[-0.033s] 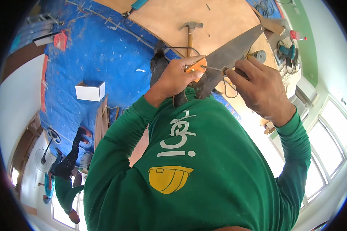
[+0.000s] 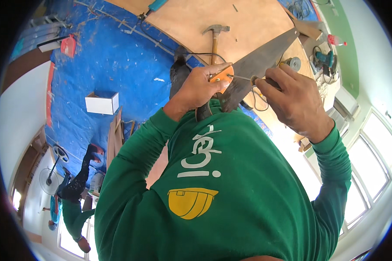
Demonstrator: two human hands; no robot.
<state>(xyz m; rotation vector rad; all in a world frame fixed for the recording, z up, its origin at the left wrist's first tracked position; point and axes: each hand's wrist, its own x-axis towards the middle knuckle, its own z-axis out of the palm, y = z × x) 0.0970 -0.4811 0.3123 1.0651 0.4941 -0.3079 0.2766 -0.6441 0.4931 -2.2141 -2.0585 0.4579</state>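
Head view: left hand (image 2: 197, 85) grips orange handle (image 2: 224, 79) by saw blade (image 2: 265, 54), right hand (image 2: 295, 99) grips screwdriver (image 2: 253, 80), likely screw-turning, next needing steady alignment, though from here I can't confirm tip contact.

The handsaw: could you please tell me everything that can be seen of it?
The handsaw has a broad, dull grey blade, apparently metal, and an orange handle, seemingly plastic. The blade tapers toward the upper right, where a small mark, perhaps a hole, shows near its end; teeth show along its lower edge. It slants across the view, overlapping the wooden board. The left hand grips the handle; a screwdriver in the right hand points at a fastener there, contact unclear.
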